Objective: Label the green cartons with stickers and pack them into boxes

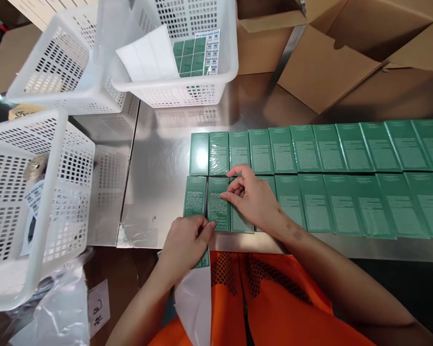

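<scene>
My left hand [189, 242] is closed on a label sheet [198, 302], a strip with green labels and white backing that hangs below the table edge. Its thumb tip touches the lower end of a green box [219, 211] in the near row. Over the upper part of that same box is my right hand [250, 197], fingers bent, thumb and index finger apart, nothing visible between them. The box's top face carries dense printed text, as does the green box [195, 197] to its left. A far row of green boxes [261, 151] lies against the near row.
A white basket [187, 89] at the back holds green label sheets [189, 55]. Two more white baskets [68, 103] [39, 230] stand at the left. Open cardboard boxes [328, 62] are behind the metal table [159, 168]. Clear plastic [65, 307] hangs at lower left.
</scene>
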Available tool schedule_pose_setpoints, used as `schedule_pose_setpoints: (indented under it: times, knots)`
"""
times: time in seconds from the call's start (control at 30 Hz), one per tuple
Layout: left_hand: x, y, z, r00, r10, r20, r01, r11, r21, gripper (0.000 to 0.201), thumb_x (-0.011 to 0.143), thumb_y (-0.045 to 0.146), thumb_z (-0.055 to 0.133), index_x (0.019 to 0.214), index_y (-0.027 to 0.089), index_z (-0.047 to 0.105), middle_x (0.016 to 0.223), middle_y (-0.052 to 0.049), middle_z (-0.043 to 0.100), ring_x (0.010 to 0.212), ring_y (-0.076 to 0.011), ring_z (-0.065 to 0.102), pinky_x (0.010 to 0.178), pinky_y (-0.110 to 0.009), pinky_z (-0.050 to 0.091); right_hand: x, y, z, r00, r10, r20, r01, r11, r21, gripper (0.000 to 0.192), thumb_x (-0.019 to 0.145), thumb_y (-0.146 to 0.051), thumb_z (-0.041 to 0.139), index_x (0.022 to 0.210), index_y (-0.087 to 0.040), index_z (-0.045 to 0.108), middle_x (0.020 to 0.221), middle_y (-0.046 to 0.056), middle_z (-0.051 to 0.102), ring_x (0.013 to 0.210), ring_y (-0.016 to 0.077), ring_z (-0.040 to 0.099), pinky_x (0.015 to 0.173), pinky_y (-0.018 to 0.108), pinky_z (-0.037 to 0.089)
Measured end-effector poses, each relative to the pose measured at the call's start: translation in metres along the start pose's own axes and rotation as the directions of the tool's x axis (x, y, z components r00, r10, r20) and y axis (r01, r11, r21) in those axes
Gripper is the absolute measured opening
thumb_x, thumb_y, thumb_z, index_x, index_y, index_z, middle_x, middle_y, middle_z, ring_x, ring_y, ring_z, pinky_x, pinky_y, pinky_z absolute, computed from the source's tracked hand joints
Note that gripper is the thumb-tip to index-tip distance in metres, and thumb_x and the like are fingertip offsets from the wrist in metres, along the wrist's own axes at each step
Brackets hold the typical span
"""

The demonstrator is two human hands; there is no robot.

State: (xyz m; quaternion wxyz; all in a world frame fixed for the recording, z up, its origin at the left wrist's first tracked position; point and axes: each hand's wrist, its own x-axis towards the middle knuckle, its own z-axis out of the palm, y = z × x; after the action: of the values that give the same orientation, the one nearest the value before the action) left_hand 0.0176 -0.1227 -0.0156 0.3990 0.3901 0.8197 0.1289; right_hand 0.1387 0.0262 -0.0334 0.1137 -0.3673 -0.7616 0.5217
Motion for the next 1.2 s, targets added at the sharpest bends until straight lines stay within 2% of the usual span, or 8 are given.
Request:
schedule_pose_setpoints:
  times: [0.23,0.47,0.57,0.63,0.73,0.8,0.9,1.2]
  knots:
    - [0.001,0.008,-0.001,1.0,-0.022,0.007,0.021,0.991,0.129,0.035,0.09,0.034,0.045,0.057,0.022,0.043,0.052,0.002,0.046,0.054,-0.0157,0.039,0.058,-0.031,0.022,-0.004,0.002,0.008,0.999,-0.042,-0.029,0.04,0.997,-0.066,0.032,0.083,-0.015,0.069,0.102,-0.025,0.046,0.073,-0.006,0.064,0.065,0.0147,0.061,0.063,0.029,0.044]
    - [0.001,0.004,-0.007,0.999,-0.014,0.039,0.007,0.981,0.194,0.045,0.091,0.041,0.049,0.051,0.021,0.042,0.05,0.002,0.048,0.053,-0.0152,0.042,0.056,-0.03,0.024,0.001,0.006,0.007,0.969,-0.114,-0.218,0.059,0.968,-0.244,0.038,0.077,-0.016,0.072,0.107,-0.02,0.049,0.11,0.009,0.055,0.074,0.0183,0.058,0.065,0.035,0.048]
    - [-0.008,-0.004,-0.016,0.985,-0.03,-0.17,0.044,0.996,0.077,0.047,0.089,0.047,0.052,0.051,0.021,0.042,0.046,0.004,0.041,0.049,-0.013,0.039,0.054,-0.027,0.027,-0.013,0.0,0.005,0.962,-0.17,-0.212,0.15,0.983,-0.108,0.029,0.085,-0.019,0.066,0.11,-0.021,0.05,0.104,0.007,0.058,0.079,0.0183,0.06,0.067,0.034,0.051]
    - [-0.014,-0.007,-0.024,0.885,-0.068,-0.46,0.077,0.997,0.001,0.048,0.092,0.049,0.049,0.053,0.022,0.042,0.046,0.005,0.039,0.047,-0.0123,0.039,0.053,-0.026,0.029,-0.033,-0.01,0.008,0.948,-0.237,-0.214,0.237,0.971,-0.024,0.027,0.087,-0.026,0.068,0.108,-0.024,0.052,0.097,0.004,0.06,0.081,0.0184,0.061,0.069,0.033,0.052]
    - [-0.017,-0.003,-0.032,0.636,-0.099,-0.765,0.121,0.992,-0.028,0.046,0.096,0.045,0.044,0.056,0.022,0.044,0.047,0.004,0.044,0.048,-0.0129,0.042,0.053,-0.026,0.029,-0.066,-0.027,0.018,0.881,-0.432,-0.193,0.45,0.891,0.056,0.017,0.087,-0.019,0.067,0.095,-0.027,0.055,0.083,-0.002,0.066,0.077,0.0167,0.062,0.073,0.032,0.051]
    - [-0.017,0.004,-0.033,0.533,-0.097,-0.84,0.113,0.993,-0.043,0.045,0.097,0.042,0.043,0.056,0.022,0.044,0.047,0.003,0.046,0.047,-0.0132,0.043,0.051,-0.026,0.03,-0.079,-0.035,0.027,0.806,-0.56,-0.191,0.582,0.808,0.092,0.02,0.086,-0.01,0.063,0.094,-0.028,0.057,0.079,-0.004,0.07,0.073,0.0153,0.064,0.07,0.032,0.05]
    - [-0.017,0.016,-0.029,0.469,-0.134,-0.873,0.02,0.99,-0.141,0.046,0.098,0.041,0.041,0.056,0.022,0.047,0.046,0.003,0.05,0.046,-0.0127,0.046,0.05,-0.025,0.033,-0.079,-0.041,0.038,0.775,-0.59,-0.225,0.611,0.791,0.032,0.02,0.089,-0.013,0.065,0.103,-0.027,0.061,0.085,-0.003,0.074,0.075,0.0157,0.068,0.069,0.031,0.052]
    - [-0.028,0.023,-0.017,0.629,-0.176,-0.757,-0.374,0.785,-0.494,0.047,0.095,0.054,0.046,0.058,0.024,0.042,0.048,0.004,0.053,0.044,-0.0129,0.05,0.044,-0.026,0.038,-0.058,-0.035,0.057,0.805,-0.484,-0.343,0.542,0.835,0.092,0.027,0.083,-0.025,0.077,0.107,-0.026,0.068,0.093,0.001,0.074,0.084,0.0178,0.068,0.075,0.033,0.056]
